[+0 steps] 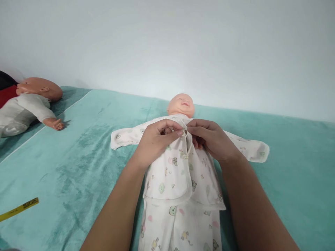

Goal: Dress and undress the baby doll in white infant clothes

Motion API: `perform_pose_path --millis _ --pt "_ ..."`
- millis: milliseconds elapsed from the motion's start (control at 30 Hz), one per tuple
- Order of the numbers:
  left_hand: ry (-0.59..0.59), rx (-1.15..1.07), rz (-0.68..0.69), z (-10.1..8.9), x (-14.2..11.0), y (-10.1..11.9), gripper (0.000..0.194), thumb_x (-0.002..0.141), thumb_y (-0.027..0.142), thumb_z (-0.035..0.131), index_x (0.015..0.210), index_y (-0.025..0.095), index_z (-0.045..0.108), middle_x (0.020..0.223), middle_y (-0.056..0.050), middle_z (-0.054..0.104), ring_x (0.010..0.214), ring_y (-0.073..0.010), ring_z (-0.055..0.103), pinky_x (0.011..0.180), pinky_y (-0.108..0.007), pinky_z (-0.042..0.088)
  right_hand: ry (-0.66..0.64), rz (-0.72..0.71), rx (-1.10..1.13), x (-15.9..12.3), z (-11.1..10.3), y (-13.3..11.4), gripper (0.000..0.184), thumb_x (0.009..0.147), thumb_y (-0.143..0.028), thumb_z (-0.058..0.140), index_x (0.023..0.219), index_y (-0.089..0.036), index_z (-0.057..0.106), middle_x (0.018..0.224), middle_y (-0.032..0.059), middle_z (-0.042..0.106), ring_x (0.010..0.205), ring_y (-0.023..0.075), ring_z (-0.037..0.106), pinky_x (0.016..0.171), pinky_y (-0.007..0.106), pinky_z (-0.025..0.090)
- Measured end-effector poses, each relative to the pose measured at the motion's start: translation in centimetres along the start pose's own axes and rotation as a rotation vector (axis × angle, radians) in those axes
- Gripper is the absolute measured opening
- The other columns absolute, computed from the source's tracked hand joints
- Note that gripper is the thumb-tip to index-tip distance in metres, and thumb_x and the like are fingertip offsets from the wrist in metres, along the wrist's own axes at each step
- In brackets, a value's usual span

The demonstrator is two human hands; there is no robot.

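On its back before me lies a baby doll, its head toward the wall. It wears a white baby jacket printed with small animals, over matching trousers. At the chest, my left hand pinches one front edge of the jacket. My right hand pinches the other edge close beside it, and a small dark spot shows between the fingertips. Below the hands the front panels overlap. Both sleeves stretch out sideways on the cloth, and no doll hands show at the cuffs.
A second doll in white clothes lies at the far left beside a red and black item. A yellow printed strip is at the lower left. Green plush cloth covers the surface up to a pale wall.
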State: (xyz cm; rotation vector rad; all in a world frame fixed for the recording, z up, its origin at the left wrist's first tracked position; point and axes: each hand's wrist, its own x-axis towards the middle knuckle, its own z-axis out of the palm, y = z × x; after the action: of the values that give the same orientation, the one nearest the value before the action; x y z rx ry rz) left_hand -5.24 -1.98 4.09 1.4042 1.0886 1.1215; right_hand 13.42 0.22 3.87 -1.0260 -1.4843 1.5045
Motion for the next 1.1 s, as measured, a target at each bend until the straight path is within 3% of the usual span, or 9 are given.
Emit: perform_pose_path --millis 633,900,1100 --pt "0.027 -0.004 -0.014 0.14 0.07 -0.31 0.016 0.078 0.035 0.073 0.078 0.019 0.068 0.073 0.000 0.062 0.066 -0.0108 0.052 0.059 -0.024 0.038 -0.040 -0.062 -0.019 -0.11 -0.23 0.19 0.024 0.085 -0.040 0.068 0.078 -0.018 0.063 0.056 -0.0038 0.054 0.047 0.0065 0.046 0.043 0.019 0.032" --pt "0.051 -0.008 -0.048 0.20 0.24 -0.25 0.017 0.075 0.034 0.074 0.075 0.018 0.070 0.069 0.000 0.062 0.062 -0.0103 0.051 0.056 -0.024 0.037 -0.047 -0.011 -0.112 -0.34 -0.26 -0.20 0.022 0.077 -0.029 0.074 0.090 -0.022 0.058 0.065 -0.0050 0.054 0.053 0.0087 0.050 0.047 0.021 0.037" --pt "0.020 0.064 -0.031 -0.07 -0.06 0.24 0.021 0.077 0.039 0.072 0.076 0.019 0.071 0.065 0.001 0.056 0.057 -0.0091 0.045 0.052 -0.024 0.032 -0.014 -0.011 -0.245 -0.54 0.43 -0.79 0.020 0.078 -0.027 0.071 0.089 -0.024 0.054 0.053 -0.0084 0.043 0.047 0.0090 0.042 0.043 0.021 0.029"
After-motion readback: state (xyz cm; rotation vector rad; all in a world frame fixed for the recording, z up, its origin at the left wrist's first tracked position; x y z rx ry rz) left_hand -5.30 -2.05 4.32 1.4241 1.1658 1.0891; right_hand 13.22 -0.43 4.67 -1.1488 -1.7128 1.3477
